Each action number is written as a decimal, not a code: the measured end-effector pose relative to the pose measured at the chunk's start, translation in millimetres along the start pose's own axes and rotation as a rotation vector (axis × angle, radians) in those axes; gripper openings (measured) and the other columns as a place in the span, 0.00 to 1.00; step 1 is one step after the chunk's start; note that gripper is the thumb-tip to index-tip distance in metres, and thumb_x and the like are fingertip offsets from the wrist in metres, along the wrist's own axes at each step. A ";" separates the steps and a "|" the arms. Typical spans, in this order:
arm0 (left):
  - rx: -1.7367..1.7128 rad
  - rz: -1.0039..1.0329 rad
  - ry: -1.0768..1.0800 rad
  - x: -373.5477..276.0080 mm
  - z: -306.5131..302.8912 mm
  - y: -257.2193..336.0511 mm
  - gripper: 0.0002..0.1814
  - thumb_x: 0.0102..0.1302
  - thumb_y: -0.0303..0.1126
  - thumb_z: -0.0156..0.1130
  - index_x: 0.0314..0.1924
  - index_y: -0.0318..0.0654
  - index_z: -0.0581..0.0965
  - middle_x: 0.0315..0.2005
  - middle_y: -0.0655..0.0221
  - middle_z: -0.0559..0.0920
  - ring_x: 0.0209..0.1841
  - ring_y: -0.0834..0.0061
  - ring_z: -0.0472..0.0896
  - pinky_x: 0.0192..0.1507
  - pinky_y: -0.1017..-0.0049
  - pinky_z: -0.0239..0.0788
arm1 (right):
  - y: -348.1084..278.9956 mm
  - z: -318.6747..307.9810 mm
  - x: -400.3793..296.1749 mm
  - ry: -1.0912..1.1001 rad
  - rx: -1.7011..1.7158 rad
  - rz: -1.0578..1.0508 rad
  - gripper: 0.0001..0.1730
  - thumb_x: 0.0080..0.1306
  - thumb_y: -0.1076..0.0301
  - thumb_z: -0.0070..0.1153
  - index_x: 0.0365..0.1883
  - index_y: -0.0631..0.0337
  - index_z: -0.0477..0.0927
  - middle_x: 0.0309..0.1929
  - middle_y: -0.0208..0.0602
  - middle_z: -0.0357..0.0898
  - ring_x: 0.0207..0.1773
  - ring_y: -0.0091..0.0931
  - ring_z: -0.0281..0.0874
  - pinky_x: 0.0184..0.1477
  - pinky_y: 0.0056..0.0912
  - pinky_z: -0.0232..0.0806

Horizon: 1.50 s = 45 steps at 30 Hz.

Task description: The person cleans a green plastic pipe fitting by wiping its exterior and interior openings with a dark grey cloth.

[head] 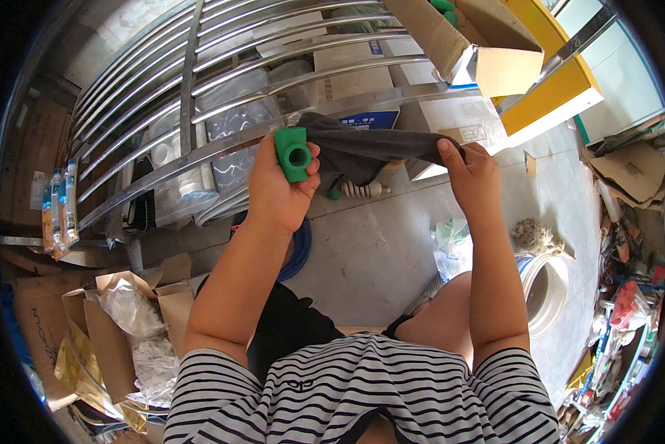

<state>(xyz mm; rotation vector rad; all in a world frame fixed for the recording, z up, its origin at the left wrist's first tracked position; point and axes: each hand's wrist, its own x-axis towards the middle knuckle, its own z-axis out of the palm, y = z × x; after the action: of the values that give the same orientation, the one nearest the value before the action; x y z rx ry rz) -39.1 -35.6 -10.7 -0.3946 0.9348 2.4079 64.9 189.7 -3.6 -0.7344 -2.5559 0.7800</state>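
My left hand (282, 191) is closed around a green plastic pipe tee (292, 155), with one round opening facing up toward me. A dark grey cloth (377, 145) stretches from beside the tee to my right hand (471, 169), which pinches its right end between thumb and fingers. The cloth's left end lies by the metal rack's front rail, behind the tee; whether my left fingers also hold it I cannot tell. Just below the cloth is a spiral light bulb (364, 190).
A metal rack (188, 77) spans the upper left, and an open cardboard box (507, 69) rests on its right end. Coiled blue tubing (298, 252) lies on the floor. An open carton with plastic bags (107, 344) stands at lower left, a white bucket (552, 294) at right.
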 end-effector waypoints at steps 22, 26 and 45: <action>-0.015 -0.322 -0.258 -8.3 14.9 -25.4 0.26 0.64 0.56 0.45 0.43 0.39 0.72 0.33 0.66 0.78 0.33 0.73 0.75 0.33 0.75 0.68 | -30.5 -0.3 -37.1 -0.060 0.478 -0.988 0.17 0.46 0.54 0.63 0.21 0.61 0.78 0.37 0.43 0.69 0.43 0.40 0.67 0.47 0.48 0.59; 0.048 -0.364 -0.322 -14.1 17.2 -32.4 0.27 0.63 0.57 0.45 0.43 0.39 0.72 0.36 0.67 0.77 0.41 0.73 0.75 0.45 0.72 0.68 | -48.1 14.5 -54.2 -0.112 0.354 -0.992 0.16 0.48 0.61 0.62 0.29 0.63 0.78 0.44 0.44 0.66 0.47 0.39 0.63 0.50 0.44 0.55; 0.072 -0.396 -0.235 -23.7 20.7 -43.1 0.25 0.65 0.57 0.41 0.42 0.43 0.72 0.34 0.70 0.76 0.36 0.76 0.75 0.37 0.74 0.69 | -43.0 25.1 -40.1 -0.138 0.999 -0.327 0.10 0.51 0.72 0.52 0.33 0.62 0.73 0.36 0.39 0.69 0.40 0.30 0.68 0.42 0.31 0.63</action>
<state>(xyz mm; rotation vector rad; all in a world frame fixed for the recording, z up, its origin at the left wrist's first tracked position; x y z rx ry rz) 3.0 -3.0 -8.6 -0.2368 0.7556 2.0032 68.9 125.9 -5.1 0.0612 -1.8985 1.7786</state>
